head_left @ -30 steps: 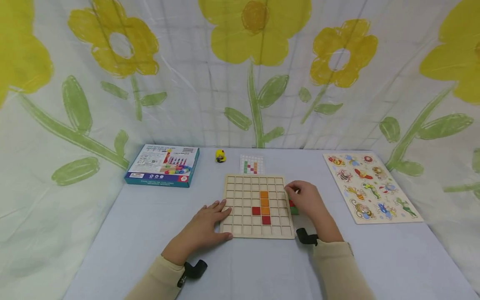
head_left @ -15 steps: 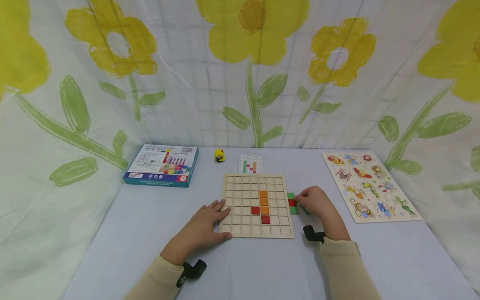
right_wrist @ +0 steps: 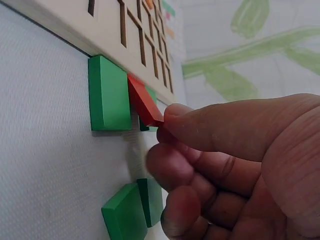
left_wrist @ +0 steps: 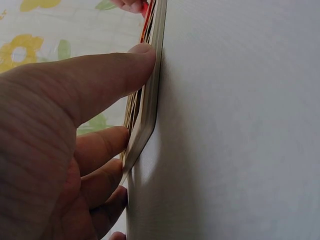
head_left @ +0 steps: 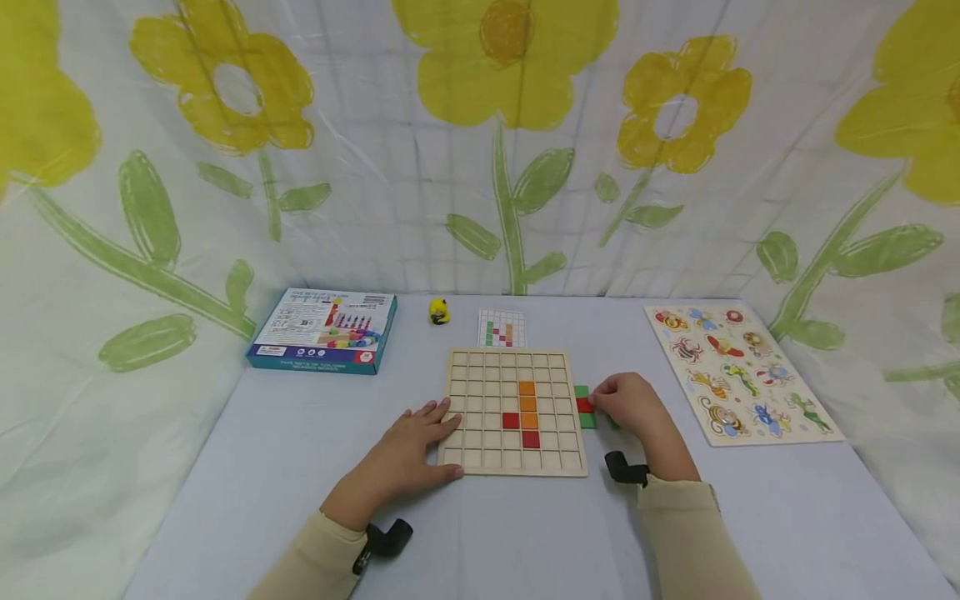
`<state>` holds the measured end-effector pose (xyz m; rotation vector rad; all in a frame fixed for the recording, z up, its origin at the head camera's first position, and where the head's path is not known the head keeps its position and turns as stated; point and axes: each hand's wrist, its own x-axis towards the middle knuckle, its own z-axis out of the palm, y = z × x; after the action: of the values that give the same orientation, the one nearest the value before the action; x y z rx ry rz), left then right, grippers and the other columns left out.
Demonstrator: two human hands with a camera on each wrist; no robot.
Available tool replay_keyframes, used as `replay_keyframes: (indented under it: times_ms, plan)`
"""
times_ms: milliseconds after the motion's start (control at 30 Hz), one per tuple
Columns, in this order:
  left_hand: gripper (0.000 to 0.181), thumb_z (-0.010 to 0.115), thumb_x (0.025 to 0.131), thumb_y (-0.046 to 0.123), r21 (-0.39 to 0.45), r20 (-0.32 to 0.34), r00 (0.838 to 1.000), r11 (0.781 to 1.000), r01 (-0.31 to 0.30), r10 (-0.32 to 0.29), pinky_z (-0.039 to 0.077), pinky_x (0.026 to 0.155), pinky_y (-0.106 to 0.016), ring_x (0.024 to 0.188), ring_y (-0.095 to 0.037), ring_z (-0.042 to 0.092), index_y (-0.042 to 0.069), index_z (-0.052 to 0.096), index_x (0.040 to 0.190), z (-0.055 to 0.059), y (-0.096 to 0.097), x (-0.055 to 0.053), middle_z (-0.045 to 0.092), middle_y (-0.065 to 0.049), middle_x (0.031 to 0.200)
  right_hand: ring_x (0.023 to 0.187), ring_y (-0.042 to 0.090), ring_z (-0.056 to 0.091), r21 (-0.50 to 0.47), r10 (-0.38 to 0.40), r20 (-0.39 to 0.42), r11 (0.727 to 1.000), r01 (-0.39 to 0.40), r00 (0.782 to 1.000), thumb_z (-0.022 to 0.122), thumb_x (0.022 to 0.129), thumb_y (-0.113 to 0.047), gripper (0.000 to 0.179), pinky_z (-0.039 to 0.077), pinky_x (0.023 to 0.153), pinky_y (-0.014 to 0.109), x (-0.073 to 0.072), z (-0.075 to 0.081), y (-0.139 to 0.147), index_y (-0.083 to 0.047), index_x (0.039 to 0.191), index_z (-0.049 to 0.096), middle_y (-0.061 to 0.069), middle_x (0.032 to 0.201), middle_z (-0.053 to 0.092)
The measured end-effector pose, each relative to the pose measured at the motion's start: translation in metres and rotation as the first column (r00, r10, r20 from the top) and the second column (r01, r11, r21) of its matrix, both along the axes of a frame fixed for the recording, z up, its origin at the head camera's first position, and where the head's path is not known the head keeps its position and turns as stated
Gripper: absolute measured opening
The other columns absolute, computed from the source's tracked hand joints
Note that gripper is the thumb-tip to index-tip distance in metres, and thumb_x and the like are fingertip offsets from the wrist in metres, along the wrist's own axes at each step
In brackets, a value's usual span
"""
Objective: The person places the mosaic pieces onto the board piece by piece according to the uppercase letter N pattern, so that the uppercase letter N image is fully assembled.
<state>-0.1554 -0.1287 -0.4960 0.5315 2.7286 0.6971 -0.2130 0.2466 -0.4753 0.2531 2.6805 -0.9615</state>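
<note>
Right hand point(right_wrist: 235, 160) pinching red tile point(right_wrist: 144, 102), green tile point(right_wrist: 151, 93) behind partly hidden

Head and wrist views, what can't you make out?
Head: two stray green square tiles, mostly behind right hand.
Head: fine print on teal-and-white cardboard box, too small.
Left wrist: right hand, cut off by top edge.
Right wrist: pale wooden grid board, cut at top edge.

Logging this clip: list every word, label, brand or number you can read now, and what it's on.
"FIVE SETS OF": on the flat box; the next word is blurred, perhaps "COLUMN".
Other print on that box: too small or blurred to read.
Pattern card and picture board: no readable text.
Grid board and red tile: no lettering visible.
</note>
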Motion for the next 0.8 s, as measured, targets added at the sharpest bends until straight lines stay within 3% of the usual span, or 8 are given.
replay_keyframes:
  times_ms: [467,667,800]
  plan:
    - [0.082,0.086,0.091,0.049,0.000,0.000,1.000,1.000,-0.013,0.013,0.020,0.138,-0.059,0.169,-0.031,0.026,0.020,0.055,0.162,-0.001,0.001,-0.001,0.035,-0.002,0.178,0.081,0.023,0.059,-0.020,-0.024,-0.064,1.000,0.023,0.998,0.075,0.101,-0.022,0.018,0.046,0.064,0.032,0.001,0.001,-0.011,-0.007,0.094,0.069,0.007,0.088,0.067]
    - [0.082,0.086,0.091,0.049,-0.005,0.003,1.000,1.000,-0.010,0.010,0.020,0.138,-0.059,0.169,-0.031,0.026,0.021,0.055,0.162,0.000,0.001,-0.001,0.035,-0.001,0.178,0.083,0.026,0.061,0.020,-0.060,-0.162,0.998,0.064,0.985,0.069,0.101,-0.016,0.011,0.049,0.065,0.032,0.003,0.009,-0.020,-0.006,0.098,0.070,0.011,0.093,0.070]
    - [0.082,0.086,0.091,0.049,-0.008,0.000,1.000,1.000,-0.013,0.013,0.020,0.138,-0.058,0.169,-0.030,0.026,0.022,0.055,0.162,-0.001,0.001,-0.001,0.035,-0.001,0.178,0.089,0.027,0.063,-0.021,-0.027,-0.226,1.000,0.023,0.974,0.069,0.103,-0.015,0.009,0.053,0.071,0.034,0.001,0.013,-0.040,-0.006,0.103,0.071,0.012,0.101,0.073]
